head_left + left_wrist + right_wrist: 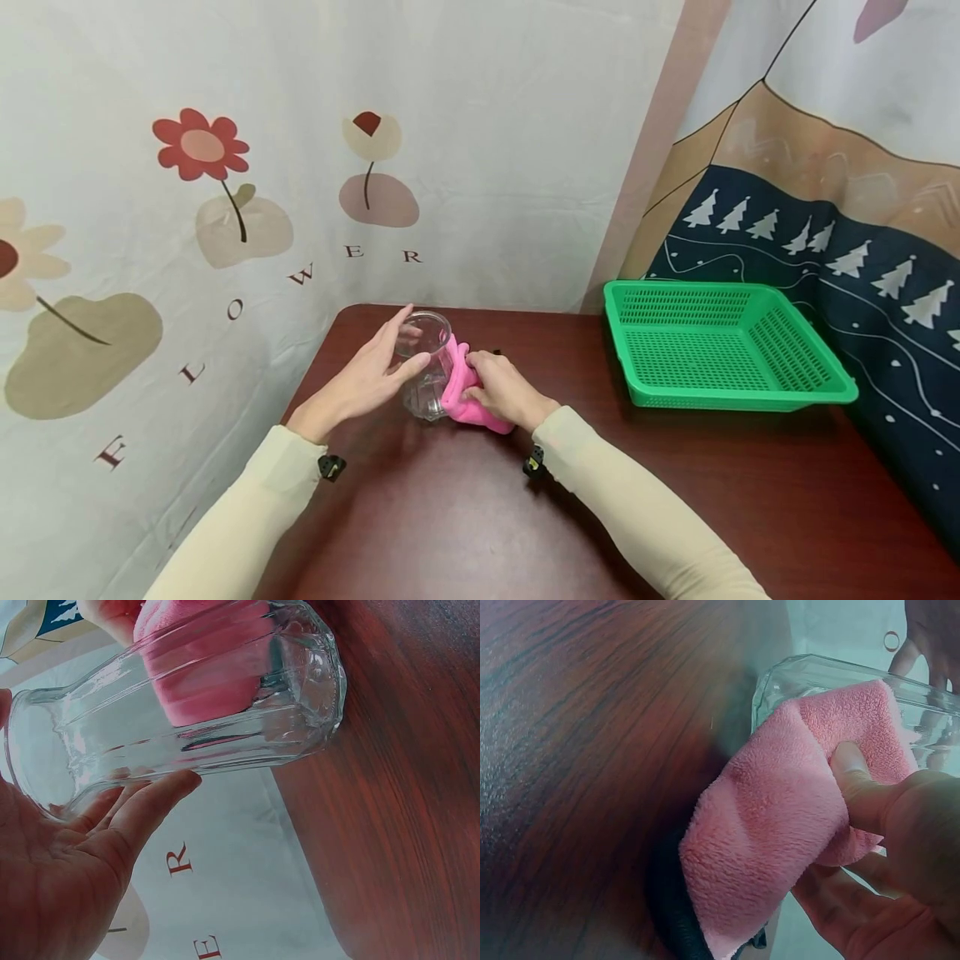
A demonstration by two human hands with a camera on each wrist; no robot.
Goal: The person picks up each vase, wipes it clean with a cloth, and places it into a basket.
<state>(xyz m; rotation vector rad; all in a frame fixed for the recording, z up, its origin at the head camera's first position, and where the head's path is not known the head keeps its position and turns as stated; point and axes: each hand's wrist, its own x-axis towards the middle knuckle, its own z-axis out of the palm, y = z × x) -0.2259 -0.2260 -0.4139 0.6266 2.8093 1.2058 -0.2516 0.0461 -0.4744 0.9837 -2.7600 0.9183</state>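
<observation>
A clear glass vase [426,392] with a wide rim and faceted sides stands on the brown table [450,517]. My left hand [375,367] holds it near the neck, thumb in front and long fingers along the far side. In the left wrist view those fingers [150,806] lie along the glass. My right hand [510,387] grips a fluffy pink cloth [765,802] between thumb and fingers, against the vase's right side. The cloth hangs in folds down to the table. A dark object [671,900] shows partly from behind it, mostly hidden.
A green perforated plastic basket [742,400] sits at the table's right rear. Behind the table hangs a pale curtain [495,167] with printed flowers and letters; a dark blue cloth [885,333] with white trees is on the right.
</observation>
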